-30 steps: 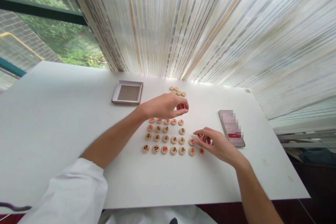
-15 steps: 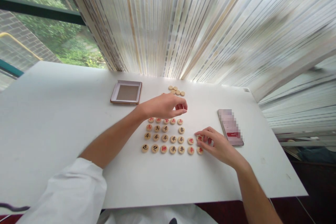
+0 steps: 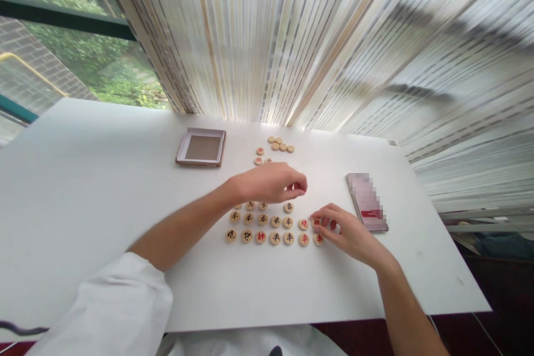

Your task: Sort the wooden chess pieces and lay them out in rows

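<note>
Round wooden chess pieces (image 3: 262, 221) with red and black characters lie in rows on the white table (image 3: 104, 178). My left hand (image 3: 271, 182) hovers over the top rows with thumb and fingers pinched together; a small piece seems held at its fingertips, partly hidden. My right hand (image 3: 344, 231) rests at the right end of the rows, its fingers curled around a red-marked piece (image 3: 316, 222). A small cluster of plain-faced pieces (image 3: 281, 144) sits farther back, with two red-marked pieces (image 3: 259, 156) just left of it.
An open shallow box (image 3: 201, 147) lies at the back of the table left of the pieces. A phone (image 3: 366, 202) lies to the right of my right hand. Striped curtains hang behind the table, with a window at the far left.
My left hand has come nearer and to the right, covering the top row and uncovering two red-marked pieces behind it. My right hand stays on the same piece.
</note>
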### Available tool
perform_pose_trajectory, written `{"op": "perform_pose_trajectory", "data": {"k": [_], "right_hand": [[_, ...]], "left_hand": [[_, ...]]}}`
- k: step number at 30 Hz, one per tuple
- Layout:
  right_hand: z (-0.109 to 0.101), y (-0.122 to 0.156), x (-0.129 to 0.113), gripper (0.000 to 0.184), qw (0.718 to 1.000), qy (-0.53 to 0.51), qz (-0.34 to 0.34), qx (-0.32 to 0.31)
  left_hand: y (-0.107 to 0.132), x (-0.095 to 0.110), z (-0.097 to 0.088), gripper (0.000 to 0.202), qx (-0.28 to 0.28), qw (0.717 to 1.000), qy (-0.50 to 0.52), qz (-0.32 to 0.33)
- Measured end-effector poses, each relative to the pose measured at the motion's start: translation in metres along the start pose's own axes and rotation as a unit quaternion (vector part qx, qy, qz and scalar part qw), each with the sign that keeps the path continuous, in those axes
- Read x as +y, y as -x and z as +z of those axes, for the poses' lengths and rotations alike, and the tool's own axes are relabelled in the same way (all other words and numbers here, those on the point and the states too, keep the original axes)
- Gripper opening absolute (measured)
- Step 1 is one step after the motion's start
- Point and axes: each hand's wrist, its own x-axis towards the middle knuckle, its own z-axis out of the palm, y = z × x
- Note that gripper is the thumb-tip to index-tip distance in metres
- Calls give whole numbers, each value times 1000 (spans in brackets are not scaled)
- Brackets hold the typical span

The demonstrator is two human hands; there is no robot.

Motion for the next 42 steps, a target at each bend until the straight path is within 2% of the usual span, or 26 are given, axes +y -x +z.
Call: {"op": "perform_pose_trajectory", "data": {"k": [4, 8, 18, 29, 32, 35, 38, 42], "right_hand": [[-1, 0, 5, 20, 1000, -16, 8, 9], [-1, 0, 8, 20, 999, -39, 20, 22], [-1, 1, 10, 22, 998, -51, 22, 13], [-1, 1, 13, 22, 998, -57, 22, 7], [0, 1, 14, 24, 998, -61, 21, 6], [-1, 0, 18, 28, 998, -63, 27, 17], [-4, -3, 19, 28, 997, -60, 31, 30], [-12, -11, 10, 27, 998, -46, 31, 28]], "left_hand": [[-6, 11, 32, 11, -53, 993, -70, 74], [-9, 14, 50, 3, -57, 986, -122, 98], [-10, 11, 72, 13, -41, 980, -155, 120], [-12, 12, 77, 12, -35, 979, -167, 110], [-12, 14, 75, 12, -45, 979, -169, 103], [-12, 13, 65, 8, -61, 981, -156, 93], [-12, 6, 44, 8, -44, 988, -124, 82], [-4, -8, 4, 14, 12, 995, -95, 9]]}}
